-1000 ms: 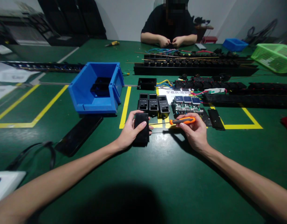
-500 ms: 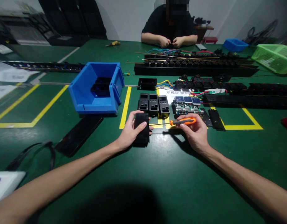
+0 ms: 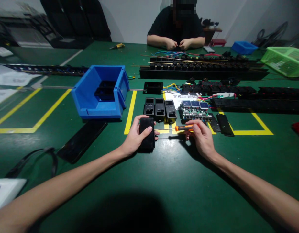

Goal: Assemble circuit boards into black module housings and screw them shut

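My left hand grips a black rectangular module standing on the green table. My right hand is closed round an orange-handled screwdriver. Its thin shaft lies level and points left, with the tip at the module's right side. Just behind the hands stand three black modules in a row. A cluster of circuit boards with blue displays lies to their right.
A blue bin holding black parts stands at the left. A black flat panel lies below the bin. Long black socket strips and coloured wires cross the back. A person sits opposite. A green basket is far right.
My right hand has turned over the screwdriver handle and now covers more of it. The module and my left hand have stayed in place.
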A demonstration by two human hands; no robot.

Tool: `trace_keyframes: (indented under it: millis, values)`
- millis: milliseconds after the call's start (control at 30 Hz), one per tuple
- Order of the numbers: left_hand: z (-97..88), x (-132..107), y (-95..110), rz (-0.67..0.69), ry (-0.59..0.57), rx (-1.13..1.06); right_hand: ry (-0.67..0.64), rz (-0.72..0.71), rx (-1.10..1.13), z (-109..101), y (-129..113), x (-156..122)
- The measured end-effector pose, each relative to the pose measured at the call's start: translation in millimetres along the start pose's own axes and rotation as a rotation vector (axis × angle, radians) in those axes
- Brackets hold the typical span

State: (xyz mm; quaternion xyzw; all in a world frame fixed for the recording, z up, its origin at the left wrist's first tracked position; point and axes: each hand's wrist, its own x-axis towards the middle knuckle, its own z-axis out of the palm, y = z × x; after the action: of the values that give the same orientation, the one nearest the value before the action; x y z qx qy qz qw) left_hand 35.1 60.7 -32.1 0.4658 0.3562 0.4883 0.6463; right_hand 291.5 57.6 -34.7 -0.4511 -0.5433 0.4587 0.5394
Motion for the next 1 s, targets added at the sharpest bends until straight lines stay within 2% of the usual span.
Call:
trace_keyframes:
  millis: [133,367,533,667,1000]
  values:
    - [0.1,-0.1,0.4,-0.006,-0.005,0.009,0.038,-0.069,-0.085,0.3,-1.6,-0.9]
    - [-0.6,0.3,0.0,-0.008,-0.007,0.011,0.022,-0.220,-0.032,1.3,-3.5,-1.7]
    - [0.5,-0.1,0.7,-0.007,-0.008,0.012,-0.029,-0.104,0.050,1.6,-2.9,-1.4]
    - [2.1,-0.6,2.1,-0.014,0.005,0.014,0.025,-0.028,-0.075,0.4,-2.3,-1.7]
    - [1.9,-1.4,3.5,-0.024,-0.003,0.016,0.076,-0.181,-0.024,2.0,-2.0,-2.3]
